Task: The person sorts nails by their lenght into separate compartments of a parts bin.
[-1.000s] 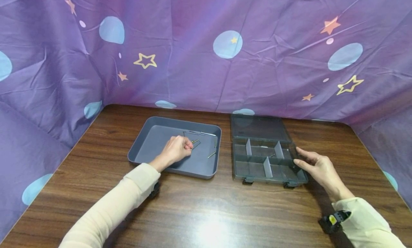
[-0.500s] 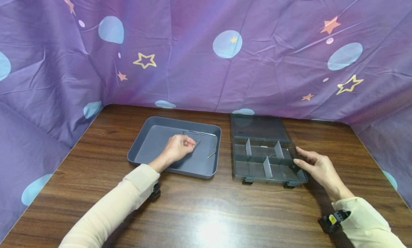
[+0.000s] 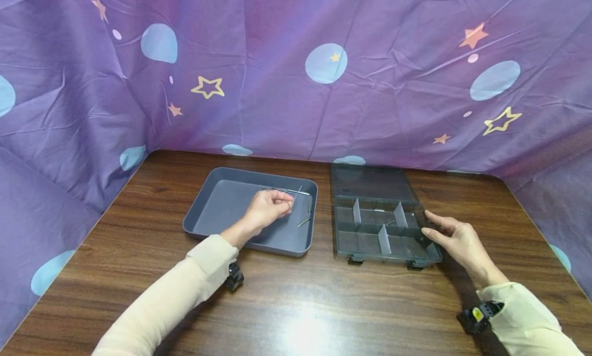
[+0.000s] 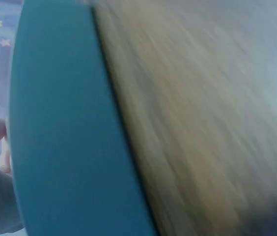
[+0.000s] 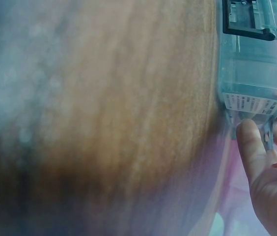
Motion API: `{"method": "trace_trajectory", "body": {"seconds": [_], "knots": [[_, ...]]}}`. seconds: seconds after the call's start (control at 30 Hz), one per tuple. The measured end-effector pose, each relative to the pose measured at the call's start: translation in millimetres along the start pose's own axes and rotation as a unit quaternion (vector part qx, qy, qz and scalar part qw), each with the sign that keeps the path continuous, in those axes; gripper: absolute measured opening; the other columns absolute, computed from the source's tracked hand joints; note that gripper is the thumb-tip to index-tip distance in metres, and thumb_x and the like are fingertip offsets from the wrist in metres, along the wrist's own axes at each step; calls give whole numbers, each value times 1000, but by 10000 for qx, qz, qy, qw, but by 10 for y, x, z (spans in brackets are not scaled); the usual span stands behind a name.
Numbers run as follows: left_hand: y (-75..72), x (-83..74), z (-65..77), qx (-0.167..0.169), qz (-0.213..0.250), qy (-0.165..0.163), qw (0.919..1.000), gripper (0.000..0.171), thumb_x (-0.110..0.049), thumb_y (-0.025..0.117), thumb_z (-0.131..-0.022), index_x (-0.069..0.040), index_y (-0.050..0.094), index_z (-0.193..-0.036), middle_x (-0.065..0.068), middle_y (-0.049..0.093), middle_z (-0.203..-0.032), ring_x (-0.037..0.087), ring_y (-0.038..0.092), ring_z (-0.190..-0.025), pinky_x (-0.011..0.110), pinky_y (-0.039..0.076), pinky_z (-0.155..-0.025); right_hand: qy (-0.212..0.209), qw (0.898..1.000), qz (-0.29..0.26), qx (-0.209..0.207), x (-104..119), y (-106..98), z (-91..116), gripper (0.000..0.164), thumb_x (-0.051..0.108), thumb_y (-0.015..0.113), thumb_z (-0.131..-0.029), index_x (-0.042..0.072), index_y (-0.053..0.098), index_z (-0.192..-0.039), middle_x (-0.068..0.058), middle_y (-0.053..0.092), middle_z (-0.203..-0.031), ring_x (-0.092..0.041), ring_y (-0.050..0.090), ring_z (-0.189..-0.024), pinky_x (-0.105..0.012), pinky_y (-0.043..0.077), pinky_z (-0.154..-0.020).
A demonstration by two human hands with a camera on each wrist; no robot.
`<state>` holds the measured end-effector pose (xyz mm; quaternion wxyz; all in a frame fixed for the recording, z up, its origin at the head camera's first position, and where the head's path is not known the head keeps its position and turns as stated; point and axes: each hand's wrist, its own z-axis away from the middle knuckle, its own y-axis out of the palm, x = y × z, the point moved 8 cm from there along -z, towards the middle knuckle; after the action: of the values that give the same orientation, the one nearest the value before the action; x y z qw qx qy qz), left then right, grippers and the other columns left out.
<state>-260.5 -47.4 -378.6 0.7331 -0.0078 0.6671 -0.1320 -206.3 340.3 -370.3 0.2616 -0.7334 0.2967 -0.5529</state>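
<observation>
In the head view my left hand (image 3: 268,211) is over the grey tray (image 3: 208,202), pinching a thin silvery nail-like piece (image 3: 298,191) that points up and away. Long silvery pieces lie along the tray's far side, partly behind the hand. Near its right wall are shorter, brass-toned pieces, one of them a small rod (image 3: 303,222). My right hand (image 3: 462,243) touches the right end of the clear dark organizer box (image 3: 361,240), thumb and fingers extended. In the right wrist view the thumb (image 5: 250,142) rests against the box's labelled end. The left wrist view shows mostly the tray's outer wall (image 4: 74,118).
The organizer's lid (image 3: 372,184) is laid back behind it. White dividers (image 3: 385,240) split its compartments, and a few small metal pieces lie in the back row. Two dark latches (image 3: 356,260) face the front. A purple patterned curtain (image 3: 268,89) surrounds the wooden table (image 3: 277,304).
My left hand has moved right across the tray and lifted a thin piece, which now sticks up from its fingertips. The right hand and the organizer have stayed put.
</observation>
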Motion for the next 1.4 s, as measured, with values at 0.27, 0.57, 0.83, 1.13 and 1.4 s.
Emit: {"method": "trace_trajectory", "body": {"seconds": [0.27,0.57,0.83,1.13,1.4], "knots": [[372,-221,-61,171,398,309,9986,21,3,59,-84,12,62,-103,27,67,-95,9,62,-68,39,54,-80,74,9999,-58,-44,-27,-14,4,44,13,69,-85,-6,56,-123,14,61,-107,12,49,-75,-8,41,-62],[909,-356,-114,573,539,305,9964,19,4,59,-85,11,64,-101,30,66,-99,22,68,-75,35,55,-77,3,10000,21,-13,-8,0,0,43,11,68,-85,-6,56,-123,-32,56,-117,19,47,-83,-3,39,-66],[1226,-389,-195,586,454,192,9971,15,5,63,-82,8,67,-96,24,70,-93,16,67,-69,25,56,-69,-43,9999,-54,-86,-23,-3,4,42,11,69,-85,-6,57,-122,0,64,-109,16,49,-79,-5,41,-65],[1408,-469,-228,621,-523,299,9963,12,-3,66,-82,-1,72,-92,9,73,-84,13,70,-69,18,53,-59,8,10000,5,-20,-10,-2,13,43,12,68,-86,-6,57,-123,-27,58,-118,18,48,-83,-4,40,-67],[1522,-549,-230,652,-1511,581,9847,11,-10,68,-79,-11,75,-87,-2,74,-75,-1,64,-64,11,45,-61,10,10000,-12,-30,-6,-6,10,43,13,68,-86,-6,57,-123,-23,59,-118,20,47,-86,-3,39,-69]]}}
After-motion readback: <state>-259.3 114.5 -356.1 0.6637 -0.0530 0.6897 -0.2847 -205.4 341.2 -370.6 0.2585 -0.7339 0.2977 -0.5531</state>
